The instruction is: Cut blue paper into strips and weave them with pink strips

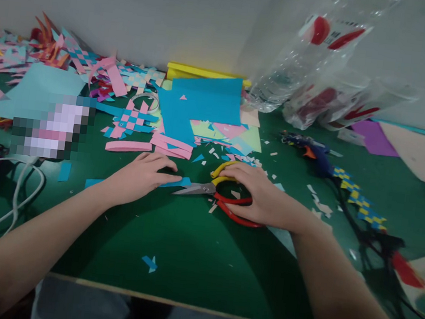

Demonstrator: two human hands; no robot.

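Note:
Near the middle of the green table (185, 264), my right hand (264, 193) grips a pair of scissors (233, 200) by one yellow and one red handle. Their slightly parted blades point left, toward my left hand (147, 175). That hand pinches a narrow blue paper strip (183, 182), whose right end lies at the blades. The strip's other part shows left of the wrist. Beyond my left hand lie pink paper strips (171, 146) and a woven pink-and-blue paper piece (130, 119). A large blue paper sheet (212, 98) lies farther back.
Paper scraps (89, 58) heap along the back left, near a phone-like blurred object (57, 129) with a white cable (20, 194). Plastic-wrapped cups (328, 90) stand at the back right. A glue gun (322, 159) and a yellow-and-blue woven strip (359, 199) lie right.

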